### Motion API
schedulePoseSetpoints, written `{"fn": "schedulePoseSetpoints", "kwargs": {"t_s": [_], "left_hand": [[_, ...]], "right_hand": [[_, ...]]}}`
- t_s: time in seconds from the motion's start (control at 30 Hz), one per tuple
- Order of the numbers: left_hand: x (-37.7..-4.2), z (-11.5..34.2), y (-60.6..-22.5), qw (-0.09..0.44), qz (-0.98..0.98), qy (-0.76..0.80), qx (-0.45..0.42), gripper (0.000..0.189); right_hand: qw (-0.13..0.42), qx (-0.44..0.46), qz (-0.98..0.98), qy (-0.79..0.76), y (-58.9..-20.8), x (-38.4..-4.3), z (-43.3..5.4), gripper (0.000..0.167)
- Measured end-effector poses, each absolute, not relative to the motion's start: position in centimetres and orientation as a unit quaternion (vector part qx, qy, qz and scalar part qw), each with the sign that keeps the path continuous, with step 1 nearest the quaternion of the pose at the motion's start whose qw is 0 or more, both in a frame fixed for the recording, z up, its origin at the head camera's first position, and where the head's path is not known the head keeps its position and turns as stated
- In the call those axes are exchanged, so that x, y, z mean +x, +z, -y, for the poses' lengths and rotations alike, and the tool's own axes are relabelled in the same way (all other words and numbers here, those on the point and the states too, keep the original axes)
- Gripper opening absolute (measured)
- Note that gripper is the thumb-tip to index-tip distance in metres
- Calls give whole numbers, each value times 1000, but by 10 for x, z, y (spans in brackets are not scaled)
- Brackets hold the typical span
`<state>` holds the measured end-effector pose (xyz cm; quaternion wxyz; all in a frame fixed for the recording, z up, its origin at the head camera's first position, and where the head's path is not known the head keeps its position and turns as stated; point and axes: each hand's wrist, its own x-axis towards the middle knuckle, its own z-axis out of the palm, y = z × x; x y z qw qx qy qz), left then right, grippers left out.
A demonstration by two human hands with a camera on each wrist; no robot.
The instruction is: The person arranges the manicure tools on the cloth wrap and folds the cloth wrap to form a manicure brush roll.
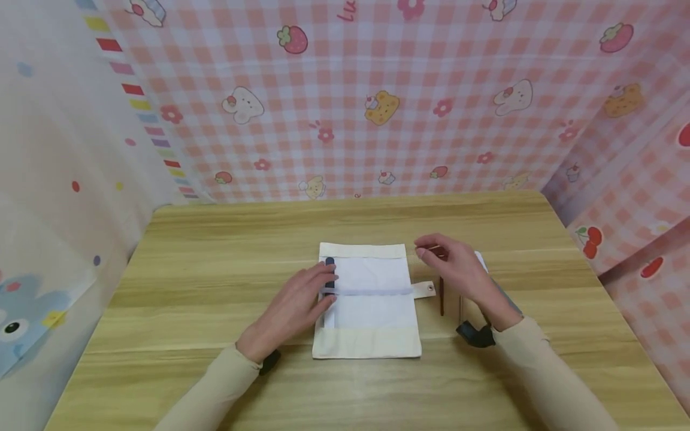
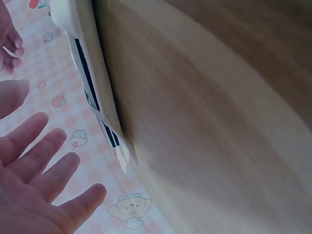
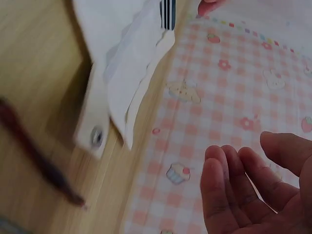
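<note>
A white cloth pouch (image 1: 372, 311) lies unfolded on the table, with a band across its middle and a snap tab (image 1: 424, 290) at its right. Under the band, at the pouch's left side, sits a slim item, dark blue above (image 1: 330, 261) and whitish below; its kind is unclear. My left hand (image 1: 293, 305) is over that side, fingers loosely extended beside the slim item; contact cannot be told. Just right of the pouch my right hand (image 1: 455, 266) hovers, fingers bent loosely, thumb apart, nothing between them. A reddish-brown stick (image 3: 36, 156) lies on the table near it.
Beside the stick is a thin rod (image 1: 460, 308). A white-ended item (image 1: 481, 260) lies partly hidden behind the right hand. Black wrist devices (image 1: 475, 334) sit below the wrists. A pink checked curtain (image 1: 345, 149) hangs at the table's (image 1: 215, 239) back edge.
</note>
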<state>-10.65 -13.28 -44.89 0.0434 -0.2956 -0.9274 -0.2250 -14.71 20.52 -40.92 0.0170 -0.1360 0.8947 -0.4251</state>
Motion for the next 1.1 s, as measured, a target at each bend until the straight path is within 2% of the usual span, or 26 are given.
{"fn": "schedulePoseSetpoints", "kwargs": {"t_s": [0.3, 0.6, 0.73, 1.1], "left_hand": [[-115, 124, -453, 40, 919, -200, -338, 28], [-123, 119, -454, 8, 920, -200, -336, 26], [-124, 119, -455, -6, 922, -197, -335, 24], [-126, 119, -459, -7, 921, -176, -348, 22]], "right_hand": [[-15, -99, -905, -413, -416, -139, -256, 35], [-20, -90, -923, -375, -423, -139, -297, 35], [-1, -71, -928, -367, -427, -141, -311, 37], [94, -53, -938, -331, -438, -147, -337, 53]]}}
